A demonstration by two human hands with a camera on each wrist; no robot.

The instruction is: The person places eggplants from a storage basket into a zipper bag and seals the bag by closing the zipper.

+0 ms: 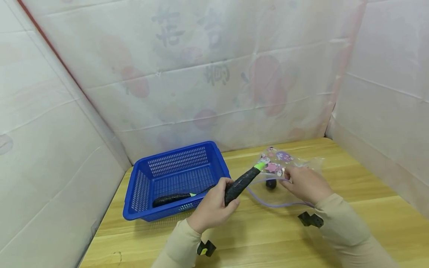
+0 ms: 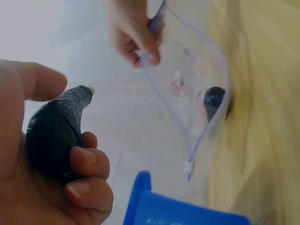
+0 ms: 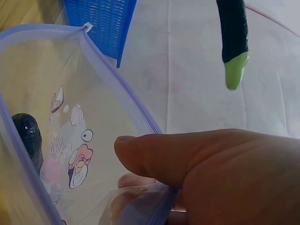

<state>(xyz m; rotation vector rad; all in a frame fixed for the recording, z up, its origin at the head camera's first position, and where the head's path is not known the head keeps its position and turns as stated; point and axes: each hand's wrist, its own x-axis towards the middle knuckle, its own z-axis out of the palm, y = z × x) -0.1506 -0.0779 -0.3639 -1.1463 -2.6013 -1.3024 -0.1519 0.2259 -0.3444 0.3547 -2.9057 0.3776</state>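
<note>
My left hand grips a long, dark, wrinkled eggplant, its light-green stem end pointing up and right, toward the bag. Thumb and curled fingers wrap its thicker end in the left wrist view. On the right, my right hand pinches the purple zip edge of a clear plastic bag printed with pink and purple cartoons. The bag's mouth gapes. Inside lies another dark eggplant, only its rounded end plainly visible. More dark eggplant lies in the blue basket, partly hidden by its front wall and my left hand.
The blue perforated basket stands on the left of the wooden table, close beside my left hand. Pale printed sheets wall in the back and both sides. Small black devices sit at the wrists.
</note>
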